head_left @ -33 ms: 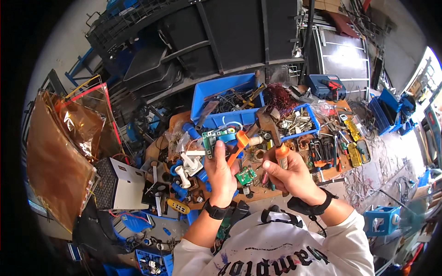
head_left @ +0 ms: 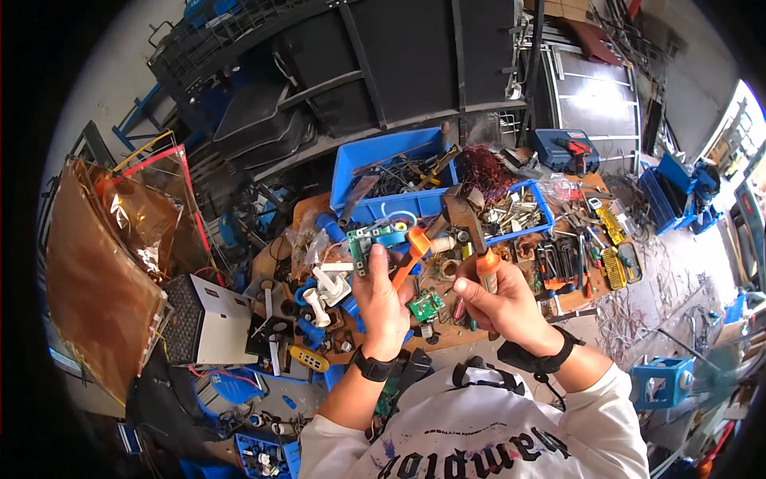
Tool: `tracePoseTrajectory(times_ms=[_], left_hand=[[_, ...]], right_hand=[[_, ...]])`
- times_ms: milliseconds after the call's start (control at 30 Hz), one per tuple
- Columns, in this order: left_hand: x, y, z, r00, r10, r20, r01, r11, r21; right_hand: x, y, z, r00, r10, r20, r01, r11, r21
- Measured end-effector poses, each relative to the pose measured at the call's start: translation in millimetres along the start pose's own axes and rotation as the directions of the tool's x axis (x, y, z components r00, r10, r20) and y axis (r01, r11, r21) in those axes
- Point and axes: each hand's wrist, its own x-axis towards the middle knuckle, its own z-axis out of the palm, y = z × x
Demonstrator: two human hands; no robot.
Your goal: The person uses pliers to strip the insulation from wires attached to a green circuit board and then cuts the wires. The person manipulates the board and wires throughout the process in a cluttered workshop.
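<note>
My left hand (head_left: 381,307) is closed around a green circuit board (head_left: 361,242), with the thumb pressed on its face. An orange plastic piece (head_left: 409,259) with a cupped end slants up beside that hand's fingers; whether they grip it I cannot tell. My right hand (head_left: 508,302) is wrapped round the orange handle of a hammer (head_left: 479,233), its metal head pointing up and away. Between the hands, lower down, a second green board (head_left: 427,305) lies on the cluttered wooden bench. White plastic fittings (head_left: 317,307) are left of my left hand.
A blue bin (head_left: 391,209) of tools and cables stands at the back, beside a smaller blue tray (head_left: 550,227) of metal parts. Hex keys (head_left: 550,267) and yellow bit holders (head_left: 613,269) lie at the right. Brown sheets (head_left: 104,279) lean at the far left.
The circuit board and my left thumb have shifted very slightly to the left. My right hand and the hammer look practically unmoved.
</note>
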Motion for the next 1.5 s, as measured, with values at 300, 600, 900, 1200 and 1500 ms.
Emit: tracePoseTrajectory(times_ms=[300,600,900,1200,1500], left_hand=[[7.3,-3.9,-9.9,0.999,0.018,-0.035,-0.017,1.000,0.020],[-17.3,-16.7,19.5,0.998,-0.004,-0.064,0.000,0.998,-0.062],[-19.0,-14.6,18.9,0.997,0.074,0.001,-0.073,0.991,-0.114],[-28.5,5.6,31.0,0.942,0.205,0.265,-0.225,0.973,0.047],[5.6,69.0,-21.2,0.786,-0.082,0.613,-0.270,0.846,0.460]], right_hand=[[7.6,4.7,3.1,0.999,-0.004,-0.036,0.003,1.000,-0.031],[21.6,12.0,20.0,0.997,-0.078,-0.020,0.080,0.985,0.151],[19.7,34.4,22.6,0.870,-0.493,0.017,0.487,0.865,0.118],[9.5,30.9,17.5,0.861,-0.508,-0.020,0.481,0.802,0.353],[-25.4,-41.6,-39.8,0.971,-0.009,0.241,0.058,0.978,-0.198]])
